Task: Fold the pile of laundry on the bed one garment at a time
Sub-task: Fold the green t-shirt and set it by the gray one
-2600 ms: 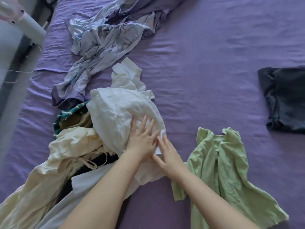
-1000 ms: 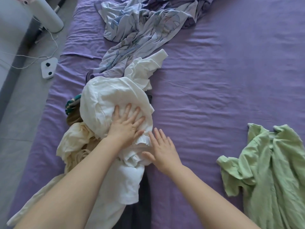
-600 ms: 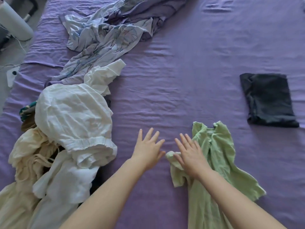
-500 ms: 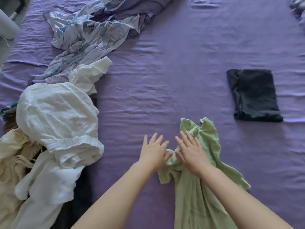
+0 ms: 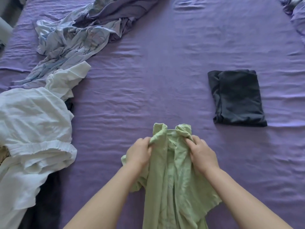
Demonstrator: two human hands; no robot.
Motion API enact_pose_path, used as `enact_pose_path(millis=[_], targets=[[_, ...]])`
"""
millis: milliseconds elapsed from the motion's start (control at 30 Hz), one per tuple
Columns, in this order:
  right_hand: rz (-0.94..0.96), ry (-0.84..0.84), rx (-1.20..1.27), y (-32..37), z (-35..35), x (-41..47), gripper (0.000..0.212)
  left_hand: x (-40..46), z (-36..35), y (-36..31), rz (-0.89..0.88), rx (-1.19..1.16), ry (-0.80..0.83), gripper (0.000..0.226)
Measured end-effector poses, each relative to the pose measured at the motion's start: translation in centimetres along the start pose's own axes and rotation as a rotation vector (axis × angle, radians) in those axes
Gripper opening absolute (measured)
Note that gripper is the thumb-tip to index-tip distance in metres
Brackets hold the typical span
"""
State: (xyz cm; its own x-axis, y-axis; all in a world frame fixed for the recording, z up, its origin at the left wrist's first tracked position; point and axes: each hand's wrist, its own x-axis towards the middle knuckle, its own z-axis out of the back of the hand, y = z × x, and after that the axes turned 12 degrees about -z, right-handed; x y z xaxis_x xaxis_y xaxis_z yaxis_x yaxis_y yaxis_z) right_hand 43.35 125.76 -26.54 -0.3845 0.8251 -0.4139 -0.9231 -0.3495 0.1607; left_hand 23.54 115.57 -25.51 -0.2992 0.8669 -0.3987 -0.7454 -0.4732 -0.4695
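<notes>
Head view: bed (image 5: pixel 165 71) covered in a purple sheet, fine wrinkles all over. Light green garment (image 5: pixel 175 187), thin crinkled cotton-like fabric, lies lengthwise on the sheet near the bottom centre, neck end pointing away from the person, lower end running out of frame. Its top splits into two bunched lobes with a pale neckline strip between them.

Left hand (image 5: pixel 140 154) grips the left lobe, fingers curled into the cloth. Right hand (image 5: pixel 201 154) grips the right lobe the same way, knuckles up. Both hands sit side by side at the shoulder area, garment body between the forearms.

Laundry pile (image 5: pixel 33 138) sits at the left edge, well apart from the hands: big rumpled white piece with a gathered elastic-looking hem on top, dark cloth showing beneath it, cream scrap at the frame edge. Beyond it, a crumpled pale blue patterned sheet (image 5: pixel 69 40) trails toward the top of the bed. Folded dark garment (image 5: pixel 237 98), neat rectangle, matte, lies flat on the right, apart from everything else.
</notes>
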Motion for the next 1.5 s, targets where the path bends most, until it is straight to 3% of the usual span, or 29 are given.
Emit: enact_pose_path(millis=[167, 367, 500, 633, 700, 800, 867, 1033, 1267, 1333, 1400, 1500], targets=[[-0.002, 0.007, -0.276, -2.3, 0.8, 0.1, 0.061, -0.3, 4.2, 4.8, 0.134, 0.221, -0.072, 0.024], [-0.1, -0.012, -0.434, -5.0, 1.6, 0.5, 0.06, -0.9, 5.5, 8.7, 0.33, 0.324, -0.086, 0.03], [-0.142, -0.015, -0.344, -4.2, 1.7, 1.0, 0.053, -0.1, 3.7, 8.1, 0.239, 0.423, -0.016, 0.048], [-0.03, -0.121, -0.187, -0.9, 1.5, 2.4, 0.058, 2.6, 2.3, 5.5, 0.136, 0.214, -0.023, 0.07], [-0.021, -0.101, -0.211, 0.5, 1.2, 3.7, 0.061, 3.8, 1.6, 4.3, 0.166, 0.16, -0.009, 0.063], [-0.206, -0.032, -0.244, 1.3, 0.8, 5.2, 0.07, 4.5, 1.2, 3.9, 0.181, 0.078, -0.067, 0.023], [-0.304, -0.043, -0.227, 1.2, 1.0, 5.6, 0.068, 4.6, 2.2, 4.6, 0.184, 0.033, -0.148, 0.013], [-0.142, -0.189, -0.202, 1.9, 1.7, 6.3, 0.028, 5.9, 6.5, 7.5, 0.162, 0.136, -0.224, 0.014], [-0.256, -0.329, 0.004, 4.7, 2.4, 9.5, 0.026, 9.7, 8.5, 8.0, 0.138, 0.171, -0.355, 0.018], [-0.232, -0.294, -0.024, 5.2, 1.8, 9.0, 0.039, 9.6, 7.4, 7.5, 0.143, 0.204, -0.34, 0.027], [-0.133, -0.252, -0.059, 5.9, 0.6, 7.1, 0.057, 8.2, 5.5, 6.9, 0.124, 0.294, -0.292, 0.052], [0.043, -0.122, -0.154, 7.3, -2.0, 3.3, 0.067, 4.4, 1.6, 5.7, -0.036, 0.411, -0.204, 0.069]])
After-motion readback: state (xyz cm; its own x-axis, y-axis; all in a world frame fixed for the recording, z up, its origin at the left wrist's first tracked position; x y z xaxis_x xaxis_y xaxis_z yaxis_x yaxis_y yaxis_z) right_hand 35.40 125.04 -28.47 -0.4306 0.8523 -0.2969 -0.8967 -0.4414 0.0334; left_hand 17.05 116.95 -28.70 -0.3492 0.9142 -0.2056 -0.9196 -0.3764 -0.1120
